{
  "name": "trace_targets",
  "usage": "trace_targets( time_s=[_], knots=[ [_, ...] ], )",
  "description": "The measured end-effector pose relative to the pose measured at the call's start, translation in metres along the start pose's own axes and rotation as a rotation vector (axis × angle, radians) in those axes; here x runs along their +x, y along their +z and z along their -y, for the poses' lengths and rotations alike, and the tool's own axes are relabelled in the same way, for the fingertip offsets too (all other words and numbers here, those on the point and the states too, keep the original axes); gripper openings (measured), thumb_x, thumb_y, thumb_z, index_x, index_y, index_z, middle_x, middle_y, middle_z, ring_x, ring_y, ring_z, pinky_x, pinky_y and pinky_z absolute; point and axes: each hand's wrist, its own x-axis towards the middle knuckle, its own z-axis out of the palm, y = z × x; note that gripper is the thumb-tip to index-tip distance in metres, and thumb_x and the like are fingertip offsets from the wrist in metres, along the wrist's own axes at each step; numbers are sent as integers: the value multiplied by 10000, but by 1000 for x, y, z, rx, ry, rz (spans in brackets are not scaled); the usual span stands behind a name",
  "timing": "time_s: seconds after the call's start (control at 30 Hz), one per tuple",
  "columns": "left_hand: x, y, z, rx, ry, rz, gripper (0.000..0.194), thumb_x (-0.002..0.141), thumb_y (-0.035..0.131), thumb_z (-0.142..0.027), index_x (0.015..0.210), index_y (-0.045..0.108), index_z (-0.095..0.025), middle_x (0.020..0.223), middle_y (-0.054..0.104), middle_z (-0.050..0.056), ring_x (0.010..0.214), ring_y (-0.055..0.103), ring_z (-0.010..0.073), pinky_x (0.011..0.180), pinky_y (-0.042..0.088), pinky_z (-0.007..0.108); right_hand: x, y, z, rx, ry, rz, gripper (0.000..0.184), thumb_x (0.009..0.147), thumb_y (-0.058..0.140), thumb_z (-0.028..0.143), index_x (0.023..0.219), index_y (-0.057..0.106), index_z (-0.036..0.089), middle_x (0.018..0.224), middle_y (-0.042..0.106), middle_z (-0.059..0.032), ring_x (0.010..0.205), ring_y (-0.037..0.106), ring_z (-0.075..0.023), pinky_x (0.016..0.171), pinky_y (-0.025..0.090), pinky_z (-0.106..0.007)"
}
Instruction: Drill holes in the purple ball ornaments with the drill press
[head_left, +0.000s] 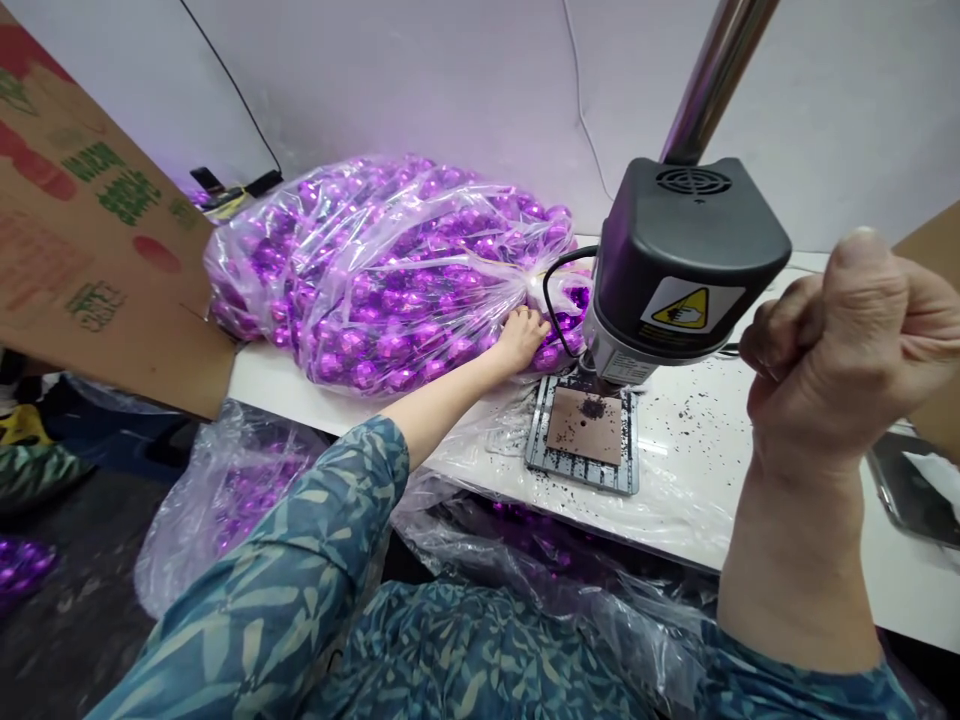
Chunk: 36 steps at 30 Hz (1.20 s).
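Note:
My left hand (523, 338) reaches to the gathered mouth of a clear plastic bag (390, 250) full of shiny purple faceted balls (390, 345). Its fingers curl down among the balls at the opening, and their tips are hidden. Beside the black motor head of a small drill press (694, 250), my right hand (847, 340) is raised in a closed fist. Whatever that fist may hold does not show. Below the motor head lies a brown square board (585, 425) with a dark hole and dark shavings, on a grey slotted base plate (626, 475).
A printed cardboard box (97, 220) stands at the left. The metal column (720, 80) rises behind the motor head, and a black cable (551, 300) loops beside it. Dark chips dot the white table (682, 470). A phone (915, 490) lies at the right. More bagged purple balls (247, 500) hang below the edge.

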Motion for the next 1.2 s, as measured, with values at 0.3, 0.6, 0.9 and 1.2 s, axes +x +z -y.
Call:
trace_targets(
  time_s=[0.3,0.6,0.9,1.2],
  knots=[
    [-94,-31,17,-970,-117,-307,459,865,736,-345,1278,605,-195,1155,691,110,1020,645,256,921,514,413,0,-2,-4,31,1,-7,538,901,636,360,453,399,180,371,350,84,312,326,-12,332,175,-242],
    [-129,-35,0,-2135,-501,124,247,947,671,-359,1086,655,-155,1051,745,78,921,723,180,854,608,332,-1,0,-3,23,0,-13,550,921,608,374,463,374,179,376,341,86,316,320,-12,338,167,-237],
    [-124,12,-34,-1936,-507,84,399,815,802,-254,1160,612,-186,1118,751,65,971,734,170,947,581,373,-4,0,-3,53,-8,-6,539,903,624,382,472,369,182,370,375,85,321,313,-12,382,191,-233],
    [-112,41,-56,-1571,-240,-41,608,759,844,-541,1195,624,-179,1162,749,111,1064,713,225,977,561,400,-7,3,-4,61,-13,-33,592,823,659,514,470,309,192,360,339,78,309,308,-27,355,181,-239]
  ],
)
